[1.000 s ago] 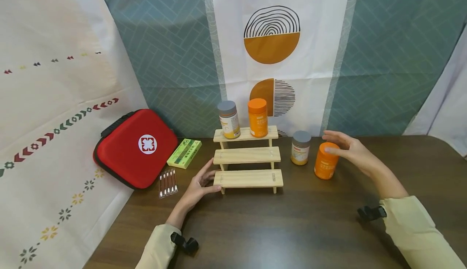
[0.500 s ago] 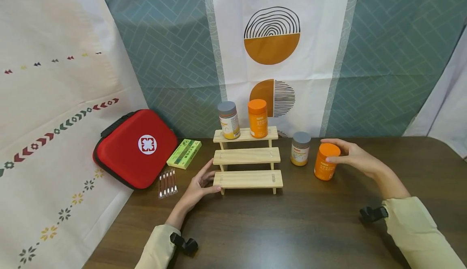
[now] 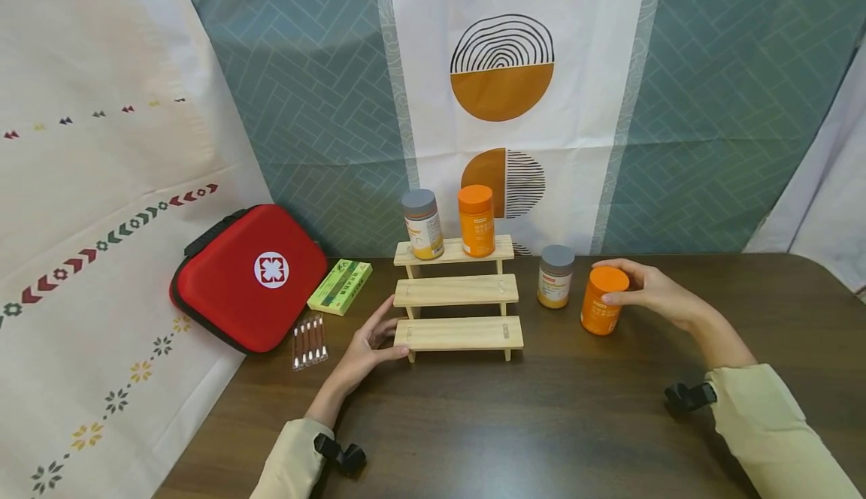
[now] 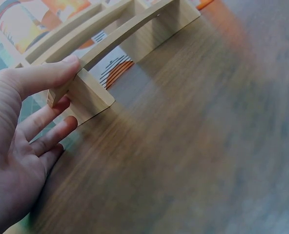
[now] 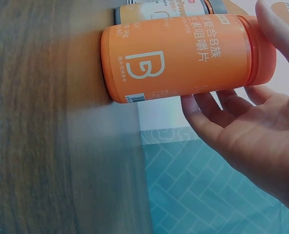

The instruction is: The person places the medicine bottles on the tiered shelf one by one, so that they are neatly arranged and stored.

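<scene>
A three-step wooden display rack (image 3: 456, 326) stands mid-table in the head view. My left hand (image 3: 365, 345) grips the left end of its lowest step, thumb on top and fingers beside and below, as the left wrist view shows. To the right, my right hand (image 3: 652, 292) holds an orange supplement bottle (image 3: 599, 311) that stands upright on the table. In the right wrist view the thumb lies across its orange lid (image 5: 260, 51) and the fingers curl against the far side. Just left of it stands a grey-lidded bottle (image 3: 555, 288).
On the top step stand another grey-lidded bottle (image 3: 424, 232) and another orange bottle (image 3: 477, 228). Left of the rack lie a red first-aid case (image 3: 250, 281), a green-yellow box (image 3: 340, 287) and a pack of cotton swabs (image 3: 310, 343). Patterned cloth (image 3: 318, 108) hangs behind the table.
My right hand has lowered slightly and closed around the orange bottle, its thumb coming onto the lid area. The left hand stays at the rack.
</scene>
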